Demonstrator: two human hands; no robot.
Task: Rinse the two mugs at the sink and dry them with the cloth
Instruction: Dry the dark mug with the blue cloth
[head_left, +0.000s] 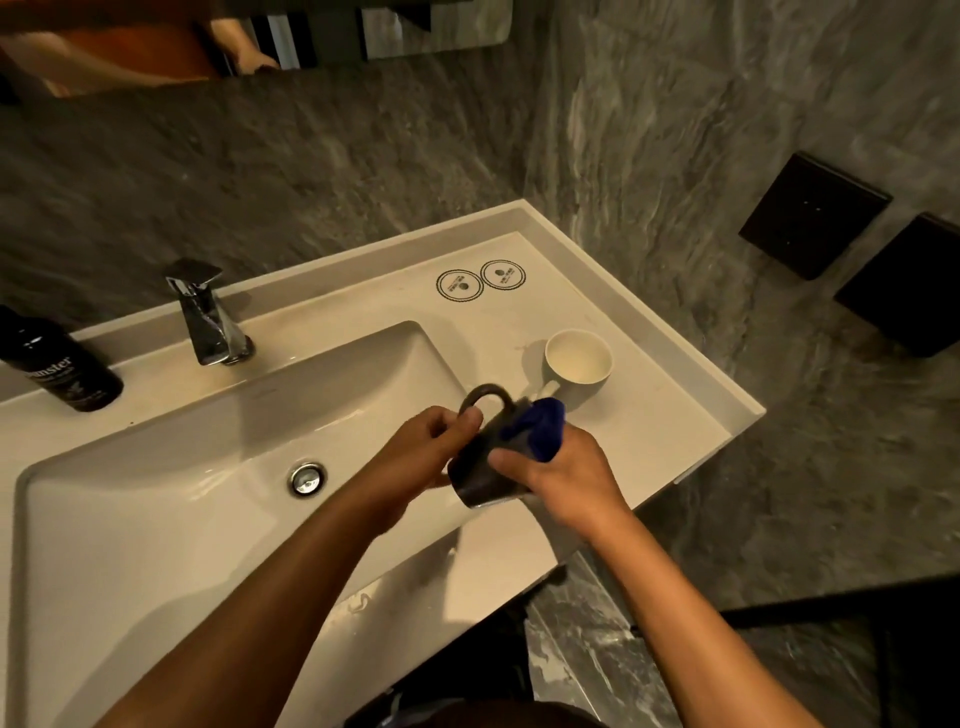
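A dark mug (475, 470) lies tilted between my hands over the right rim of the sink (171, 467), its handle up and its base toward me. My left hand (415, 457) grips it by the handle side. My right hand (563, 475) presses a blue cloth (537, 426) against the mug's far end, and the mug's opening is hidden behind the cloth. A white mug (576, 364) stands upright on the counter (649, 415) just beyond my hands, apart from them.
A chrome faucet (208, 317) stands behind the basin, with no water running. A black bottle (57, 364) sits at the far left. The drain plug (306, 478) lies mid-basin. Two round stickers (480, 278) mark the counter. The counter's right edge drops off near dark wall panels (815, 213).
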